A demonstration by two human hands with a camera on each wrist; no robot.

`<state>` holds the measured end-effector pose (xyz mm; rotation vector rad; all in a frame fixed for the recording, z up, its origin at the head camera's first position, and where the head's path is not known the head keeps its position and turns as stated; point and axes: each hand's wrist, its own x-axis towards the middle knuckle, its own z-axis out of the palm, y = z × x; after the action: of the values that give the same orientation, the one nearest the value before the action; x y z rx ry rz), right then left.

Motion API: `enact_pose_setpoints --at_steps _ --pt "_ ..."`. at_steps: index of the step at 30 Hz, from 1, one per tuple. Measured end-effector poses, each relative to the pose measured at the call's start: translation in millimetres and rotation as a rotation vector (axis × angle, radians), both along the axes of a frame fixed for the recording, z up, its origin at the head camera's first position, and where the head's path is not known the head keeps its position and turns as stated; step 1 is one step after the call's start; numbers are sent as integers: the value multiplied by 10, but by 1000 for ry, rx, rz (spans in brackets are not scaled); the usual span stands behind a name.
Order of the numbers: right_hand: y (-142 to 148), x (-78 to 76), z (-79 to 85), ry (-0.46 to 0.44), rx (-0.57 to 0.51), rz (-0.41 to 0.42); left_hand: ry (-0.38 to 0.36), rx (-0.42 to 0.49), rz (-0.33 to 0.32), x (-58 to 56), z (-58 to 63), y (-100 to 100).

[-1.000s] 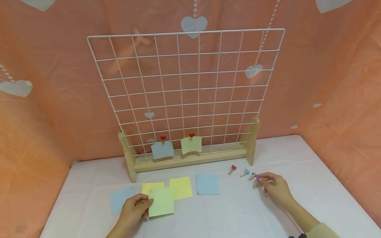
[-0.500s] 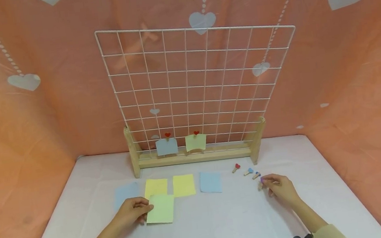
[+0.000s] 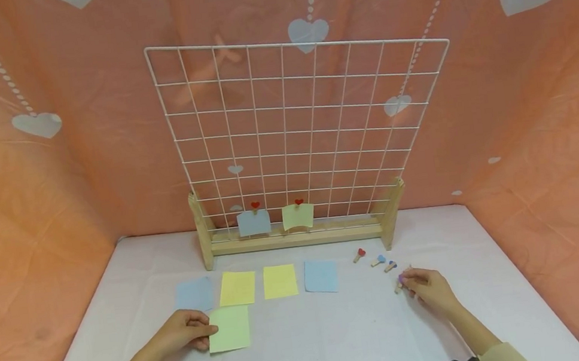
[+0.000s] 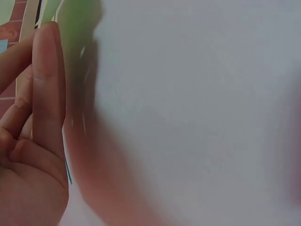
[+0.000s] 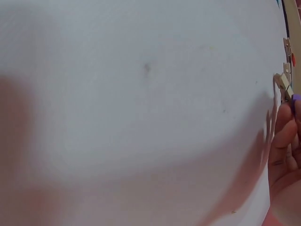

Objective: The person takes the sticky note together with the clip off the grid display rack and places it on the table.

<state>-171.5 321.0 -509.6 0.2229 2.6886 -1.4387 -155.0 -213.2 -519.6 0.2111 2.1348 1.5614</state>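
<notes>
In the head view my left hand (image 3: 185,330) pinches a light green sticky note (image 3: 230,328) by its left edge, between thumb and fingers, low in front of the other notes. The left wrist view shows the thumb (image 4: 46,80) pressed up against the fingers, with a sliver of green beyond. My right hand (image 3: 432,290) pinches a small wooden clothespin with a purple heart (image 3: 400,284) at the right of the table. Close to it lie a dark blue one (image 3: 390,266), a light blue one (image 3: 378,260) and a clothespin with a red heart (image 3: 359,255).
A white wire grid (image 3: 281,109) stands at the back in a wooden base (image 3: 297,239). Red heart clothespins hold a blue note (image 3: 254,223) and a green note (image 3: 298,216) on it. Two yellow notes (image 3: 280,281) and two blue notes (image 3: 320,276) lie in a row before it.
My left hand has drawn the green note toward me and a little left, off the yellow note. The right hand has drawn the purple clothespin slightly away from the others. The head view shifted a little.
</notes>
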Motion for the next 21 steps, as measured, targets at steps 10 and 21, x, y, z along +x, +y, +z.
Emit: enact_pose_setpoints --at_steps 10,21 --pt "60 10 -21 21 11 -5 -33 -22 26 27 21 -65" --pt "69 16 -47 34 55 -14 16 -154 105 52 49 38"
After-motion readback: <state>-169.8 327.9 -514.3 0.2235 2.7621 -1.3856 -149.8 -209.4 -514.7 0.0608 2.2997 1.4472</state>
